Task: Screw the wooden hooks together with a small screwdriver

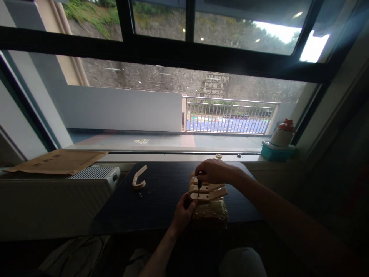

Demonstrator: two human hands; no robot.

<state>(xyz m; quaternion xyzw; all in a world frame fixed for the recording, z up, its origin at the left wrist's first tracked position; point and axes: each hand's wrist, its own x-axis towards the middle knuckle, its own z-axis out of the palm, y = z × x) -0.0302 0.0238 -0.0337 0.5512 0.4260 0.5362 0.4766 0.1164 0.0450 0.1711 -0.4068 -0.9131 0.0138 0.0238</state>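
Observation:
My right hand (pixel 215 170) is closed around a dark screwdriver (pixel 199 186), its shaft pointing down at a hole in the nearest wooden hook (pixel 204 196). That hook lies flat on a block wrapped in shiny brown tape (pixel 210 212). My left hand (pixel 183 212) grips the hook's curved end and the block's left side, thumb on top. More wooden hooks sit in a row behind it, partly hidden by my right hand. A loose wooden hook (pixel 139 184) lies on the dark table (pixel 161 213), with small screws (pixel 140 195) near it.
Left of the table, a brown paper envelope (pixel 57 161) rests on a white radiator (pixel 113 176). The windowsill (pixel 184 157) holds a teal box (pixel 277 151) with a white bottle (pixel 281 136) with an orange top. Small crumbs are scattered on the table.

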